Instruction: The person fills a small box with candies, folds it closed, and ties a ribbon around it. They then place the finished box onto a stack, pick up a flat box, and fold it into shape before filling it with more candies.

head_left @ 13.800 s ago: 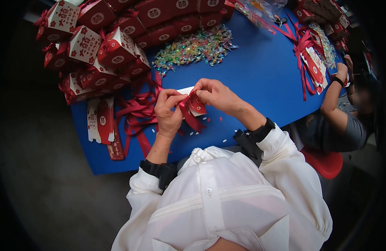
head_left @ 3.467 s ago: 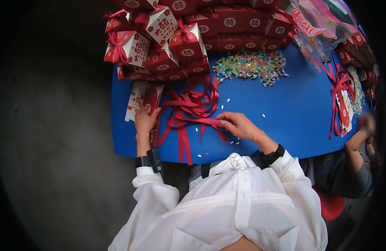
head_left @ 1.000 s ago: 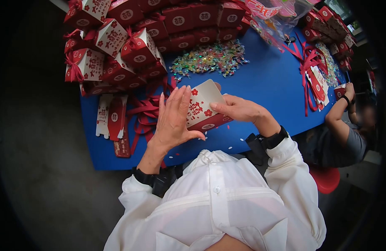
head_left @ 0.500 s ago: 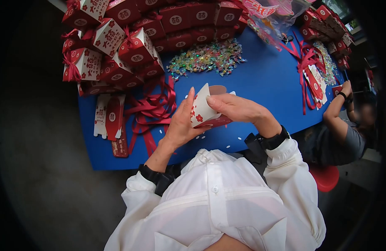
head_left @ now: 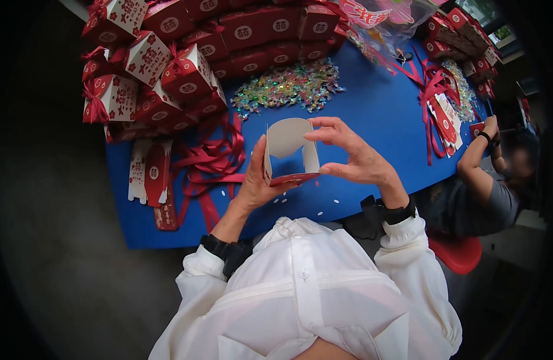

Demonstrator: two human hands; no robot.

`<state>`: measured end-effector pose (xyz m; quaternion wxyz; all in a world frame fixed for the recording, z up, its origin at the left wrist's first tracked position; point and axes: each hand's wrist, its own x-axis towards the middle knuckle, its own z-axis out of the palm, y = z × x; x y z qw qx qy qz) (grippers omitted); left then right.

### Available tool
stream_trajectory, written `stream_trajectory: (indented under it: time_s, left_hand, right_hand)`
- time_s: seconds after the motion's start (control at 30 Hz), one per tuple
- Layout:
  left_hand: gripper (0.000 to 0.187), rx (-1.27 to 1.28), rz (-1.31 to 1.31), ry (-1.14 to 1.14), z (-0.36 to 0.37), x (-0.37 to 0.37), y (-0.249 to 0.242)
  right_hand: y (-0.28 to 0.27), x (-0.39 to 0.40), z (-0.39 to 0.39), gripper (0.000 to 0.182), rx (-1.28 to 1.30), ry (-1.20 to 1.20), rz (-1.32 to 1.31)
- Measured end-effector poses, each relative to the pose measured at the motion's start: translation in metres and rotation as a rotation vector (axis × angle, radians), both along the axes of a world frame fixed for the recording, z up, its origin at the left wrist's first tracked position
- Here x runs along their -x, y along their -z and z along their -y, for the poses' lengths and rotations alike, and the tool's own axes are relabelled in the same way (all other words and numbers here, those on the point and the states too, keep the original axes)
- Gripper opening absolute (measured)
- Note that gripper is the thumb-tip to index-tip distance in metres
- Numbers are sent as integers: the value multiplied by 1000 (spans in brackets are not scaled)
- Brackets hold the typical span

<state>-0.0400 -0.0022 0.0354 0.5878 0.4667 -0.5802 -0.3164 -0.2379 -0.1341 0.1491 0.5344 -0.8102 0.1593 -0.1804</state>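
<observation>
A red-and-white cardboard gift box (head_left: 288,178), unfolded into a sleeve, is tilted so that I look through its open end. Its pale inside and a rounded flap (head_left: 290,133) show, and blue tabletop appears through it. My left hand (head_left: 257,180) is closed around the box's left side and underside. At the right edge, my right hand (head_left: 354,157) is open and curved, thumb and fingers apart; its fingertips reach the flap and the thumb is by the lower corner. Small white oval pieces (head_left: 320,213) lie scattered on the blue table (head_left: 372,120) below.
Finished red gift boxes (head_left: 186,78) are stacked at the back left. Wrapped candies (head_left: 291,87) lie in a heap behind my hands. Red ribbons (head_left: 213,156) and flat box blanks (head_left: 150,171) are at left. A plastic bag (head_left: 384,27) stands behind. Another person (head_left: 483,174) sits at right.
The box has turned and opened from a narrower shape into a see-through sleeve. My right hand has shifted right, its thumb and fingers spreading apart. The left hand keeps its hold.
</observation>
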Motion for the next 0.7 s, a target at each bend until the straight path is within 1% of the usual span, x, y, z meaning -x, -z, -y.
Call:
stream_trajectory:
  time_s: [0.03,0.07,0.13,0.17,0.23,0.4,0.47,0.53,0.7]
  left_hand:
    - [113,30,94,-20,2,1,3]
    - [113,30,94,-16,4,1,7]
    - [110,22,182,21,8,0,10]
    - [110,21,183,23,10,-1,10]
    - [107,98,272,-7,15,-1,6]
    - [100,85,380,-44,16,-12,-12]
    - [98,79,416,-54,14,-17,-14]
    - [93,80,505,-102,12,-20,-14]
    - [88,86,493,-132,10,-24,-20]
  right_hand:
    - [5,-1,-1,45,26,53,-31]
    - [10,-3,-2,46,52,106,-61]
    - [28,-7,-4,43,59,114,-45]
    - [36,-9,-5,40,65,118,-30]
    - [44,-13,-5,40,44,137,-20]
    - [52,-17,-6,38,28,159,16]
    - [50,-21,-9,38,61,172,9]
    - [49,-25,-10,38,76,182,-2]
    - [52,-34,-13,39,96,180,13]
